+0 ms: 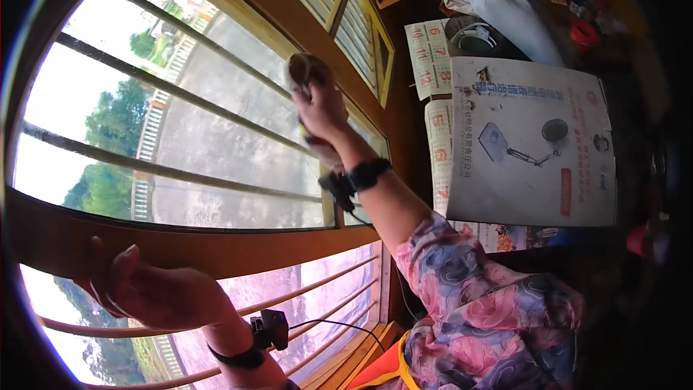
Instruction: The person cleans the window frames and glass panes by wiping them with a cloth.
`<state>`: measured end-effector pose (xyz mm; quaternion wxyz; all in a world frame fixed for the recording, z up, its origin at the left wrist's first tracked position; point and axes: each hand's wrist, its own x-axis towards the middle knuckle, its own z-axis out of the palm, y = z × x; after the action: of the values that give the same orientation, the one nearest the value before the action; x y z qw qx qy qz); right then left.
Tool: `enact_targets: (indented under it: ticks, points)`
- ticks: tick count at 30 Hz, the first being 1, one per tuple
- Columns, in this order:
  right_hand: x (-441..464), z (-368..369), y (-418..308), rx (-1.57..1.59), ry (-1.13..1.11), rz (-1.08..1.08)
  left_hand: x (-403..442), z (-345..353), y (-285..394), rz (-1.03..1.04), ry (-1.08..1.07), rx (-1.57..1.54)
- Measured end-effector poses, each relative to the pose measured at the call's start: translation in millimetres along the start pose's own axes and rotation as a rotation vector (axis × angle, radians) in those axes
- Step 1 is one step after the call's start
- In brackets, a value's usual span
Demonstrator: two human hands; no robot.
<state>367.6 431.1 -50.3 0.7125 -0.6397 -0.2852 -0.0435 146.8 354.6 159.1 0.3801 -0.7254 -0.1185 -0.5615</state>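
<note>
My right hand point(323, 110) is closed around a dark brown rounded thing point(307, 70) with a pale band, held at the edge of the barred window pane point(216, 119); its kind is unclear. A greyish end point(323, 152) shows on the other side of the hand. Lower left, my left hand point(162, 295) is raised beside the brown window frame point(209, 249), fingers apart and partly in shadow. Nothing shows in it; whether it touches the frame is unclear. Both wrists wear black straps with small devices.
A worn cardboard box point(530, 144) with a printed lamp lies on the right, over calendar sheets point(438, 137). Pale cloth point(505, 7) and a red ring-shaped thing point(583, 31) lie beyond. Bars cross the lower window point(317, 296). A cable point(339, 323) runs from the left wrist device.
</note>
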Motion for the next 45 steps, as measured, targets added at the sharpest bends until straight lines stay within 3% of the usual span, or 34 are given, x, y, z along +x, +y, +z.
enact_targets:
  ticks: [3, 4, 6, 10, 11, 15, 16, 18, 22, 24, 25, 26, 28, 31, 32, 33, 34, 35, 36, 38, 39, 40, 42, 43, 44, 45]
  points:
    - [-68.4, -39.4, -65.6, 0.189, -0.199, -0.098, 3.7, 0.8, 2.7, 0.021, 0.005, 0.111]
    - [-87.4, -52.7, -88.8, 0.24, -0.324, -0.043, 1.7, -1.5, -4.8, 0.082, -0.006, 0.231]
    - [-121.8, -75.3, -114.1, 0.203, -0.426, -0.312, 2.8, -4.5, -8.8, 0.1, -0.037, 0.263]
    - [-121.4, -84.3, -107.9, 0.321, -0.382, -0.295, 3.2, -6.5, -10.7, 0.125, -0.067, 0.346]
    - [-114.6, -82.7, -101.9, 0.198, -0.307, -0.334, 2.8, -6.1, -12.7, 0.131, -0.066, 0.362]
    - [-104.5, -40.1, -5.4, 0.062, -0.094, 0.24, -2.0, -5.4, -12.1, 0.154, -0.098, 0.567]
    - [-102.7, -35.8, 22.5, 0.164, 0.077, 0.22, -1.8, -7.2, -12.0, 0.16, -0.104, 0.567]
    - [-107.2, -44.7, 24.0, 0.208, 0.053, 0.347, -1.4, -7.6, -8.4, 0.174, -0.164, 0.793]
    - [-160.7, -48.4, 59.3, 0.097, -0.077, 0.473, -4.9, -6.8, -5.2, 0.042, -0.157, 0.744]
    - [-198.1, -50.8, 85.6, -0.007, -0.07, 0.451, -5.8, -5.9, -3.6, 0.042, -0.214, 1.03]
    - [-219.1, -50.3, 112.9, -0.168, -0.095, 0.478, -6.9, -6.6, -6.6, 0.045, -0.222, 1.029]
    - [-238.0, -52.1, 135.9, -0.336, -0.21, 0.728, -6.4, -8.6, -14.7, 0.16, -0.134, 0.956]
    - [-270.1, -56.7, 175.6, -0.051, -0.197, 1.067, -7.5, -10.7, -34.6, 0.256, -0.023, 0.882]
    - [-253.8, -49.7, 160.8, -0.281, -0.311, 0.914, -8.3, -14.8, -49.0, 0.293, -0.098, 1.149]
    - [-237.0, -51.1, 140.1, -0.036, -0.268, 0.786, -5.5, -11.0, -36.9, 0.301, -0.108, 1.136]
    - [-213.6, -54.7, 99.4, 0.11, -0.144, 0.605, -2.9, -2.6, -18.8, 0.201, -0.009, 0.808]
    - [-195.2, -59.4, 56.9, 0.108, -0.155, 0.62, 0.6, 5.2, -2.7, 0.1, 0.082, 0.477]
    - [-177.2, -65.4, 33.0, 0.173, -0.267, 0.435, 3.3, 10.5, 4.8, -0.006, 0.175, 0.149]
    - [-169.7, -70.9, 4.3, -0.101, -0.142, 0.22, 3.5, 9.6, 2.4, -0.01, 0.181, 0.145]
    - [-171.1, -58.6, 35.5, 0.032, -0.067, 0.141, 1.9, 5.1, -7.2, 0.031, 0.136, 0.245]
    - [-175.6, -50.1, 66.1, 0.017, -0.055, 0.224, 1.7, 7.2, -7.7, -0.114, 0.175, 0.095]
    - [-185.5, -41.9, 106.9, 0.0, -0.044, 0.308, 0.8, 7.7, -9.0, -0.11, 0.18, 0.101]
    - [-231.7, -31.6, 207.7, -0.275, -0.023, 0.545, 2.3, 4.5, -16.9, 0.015, 0.22, 0.137]
    - [-250.1, -40.6, 229.8, -0.479, -0.222, 0.865, 4.5, -1.8, -41.6, 0.237, 0.188, 0.266]
    - [-282.2, -46.5, 257.7, -0.576, -0.422, 0.838, 6.6, -3.0, -40.5, 0.242, 0.2, 0.274]
    - [-308.4, -48.1, 287.6, -0.435, -0.299, 1.06, 7.8, -5.2, -37.0, 0.358, 0.152, 0.429]
